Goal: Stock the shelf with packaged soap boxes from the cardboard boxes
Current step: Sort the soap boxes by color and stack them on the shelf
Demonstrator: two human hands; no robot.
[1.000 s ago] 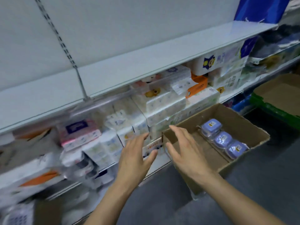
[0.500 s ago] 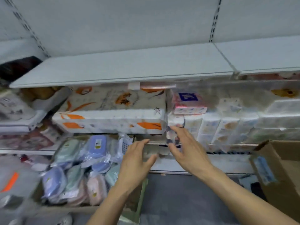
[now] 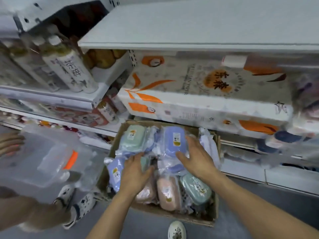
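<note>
A cardboard box [image 3: 209, 215] on the floor holds several plastic-wrapped soap boxes in purple, green and pink. My left hand [image 3: 136, 171] lies flat on the packs at the box's middle left, fingers apart. My right hand [image 3: 196, 157] reaches in with spread fingers and touches the lower edge of a purple soap box [image 3: 173, 140] near the back. A green soap box [image 3: 133, 138] lies at the back left, a pink soap box [image 3: 168, 192] and another green one [image 3: 196, 189] at the front. Neither hand grips anything.
Above the box a shelf carries a large white-and-orange tissue pack [image 3: 198, 94]; the white shelf board [image 3: 198, 28] over it is bare. Bottles [image 3: 69, 69] stand at the left. Another person's hand [image 3: 9, 143] holds a clear plastic container [image 3: 46, 156] at the left, their shoes [image 3: 82, 202] beside the box.
The view swung left and down from the shelf to the full box of soap boxes. Both hands dropped from the shelf front into that box.
</note>
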